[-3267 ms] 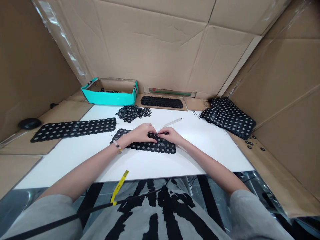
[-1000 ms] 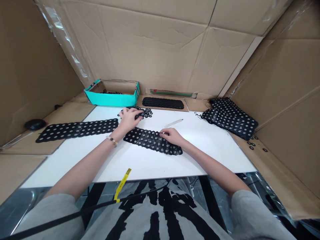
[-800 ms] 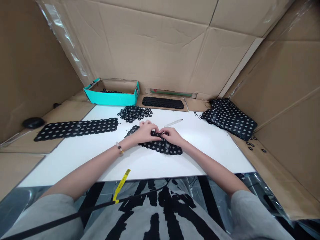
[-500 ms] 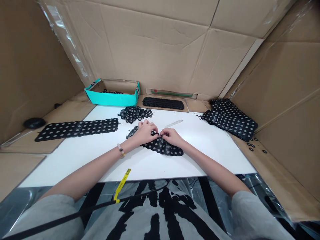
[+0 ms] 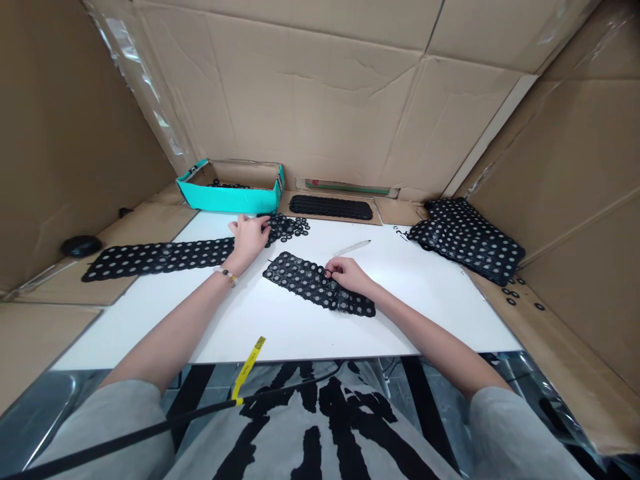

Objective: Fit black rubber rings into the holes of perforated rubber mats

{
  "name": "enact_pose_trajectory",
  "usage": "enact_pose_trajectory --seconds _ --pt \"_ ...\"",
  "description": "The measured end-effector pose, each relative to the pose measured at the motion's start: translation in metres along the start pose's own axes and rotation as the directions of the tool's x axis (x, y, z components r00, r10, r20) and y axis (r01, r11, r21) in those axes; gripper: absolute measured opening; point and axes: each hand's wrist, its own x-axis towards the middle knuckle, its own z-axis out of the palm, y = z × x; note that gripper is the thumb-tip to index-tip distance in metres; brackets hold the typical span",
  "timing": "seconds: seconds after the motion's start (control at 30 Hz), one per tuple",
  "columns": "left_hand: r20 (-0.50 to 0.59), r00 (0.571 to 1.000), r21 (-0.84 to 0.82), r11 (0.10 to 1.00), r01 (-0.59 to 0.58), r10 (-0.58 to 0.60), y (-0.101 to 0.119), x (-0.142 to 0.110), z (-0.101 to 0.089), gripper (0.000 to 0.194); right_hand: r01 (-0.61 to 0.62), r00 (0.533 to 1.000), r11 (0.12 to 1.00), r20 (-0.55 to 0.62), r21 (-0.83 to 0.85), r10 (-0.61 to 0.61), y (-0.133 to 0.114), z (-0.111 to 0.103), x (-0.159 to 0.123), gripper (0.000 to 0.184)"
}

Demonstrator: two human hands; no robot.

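A black perforated rubber mat [image 5: 305, 280] lies slanted on the white table [image 5: 410, 293] in front of me. My right hand [image 5: 346, 274] rests on its middle, fingers curled and pinched on the mat's upper edge. My left hand [image 5: 249, 235] has reached to the far left of it, fingers bent down into a heap of small black rings [image 5: 287, 227]. Whether it holds a ring is hidden by the fingers.
A longer black perforated mat [image 5: 160, 257] lies at the left. A stack of such mats [image 5: 467, 240] sits at the right, with loose rings [image 5: 515, 293] beside it. A teal box [image 5: 230, 187], a black keyboard-like strip [image 5: 331, 207] and a white pen [image 5: 353, 248] lie at the back. Cardboard walls surround the table.
My left hand left the mat and went up-left to the ring heap. My right hand stayed on the mat, which now lies flat and uncovered on its left part.
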Motion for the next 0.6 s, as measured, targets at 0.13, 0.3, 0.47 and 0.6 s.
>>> enact_pose_trajectory --seconds 0.13,0.3,0.47,0.6 --pt "0.178 0.952 -0.167 0.961 -0.221 0.25 0.026 -0.013 0.007 0.04 0.001 0.999 0.997 0.045 0.076 -0.004 -0.001 -0.01 0.001 0.028" --pt "0.478 0.711 -0.419 0.845 -0.332 0.516 0.054 -0.031 0.022 0.034 -0.011 0.998 1.0 0.058 0.024 0.01 0.0 -0.029 0.003 0.033" --pt "0.464 0.715 -0.522 0.813 -0.256 0.523 0.061 -0.039 0.025 0.03 -0.059 0.995 0.997 0.087 0.041 0.055 -0.004 -0.027 0.003 0.029" --pt "0.306 0.779 -0.436 0.808 -0.396 0.547 0.068 -0.045 0.015 0.028 -0.035 0.999 0.999 0.04 -0.031 0.036 -0.004 -0.016 0.002 0.021"
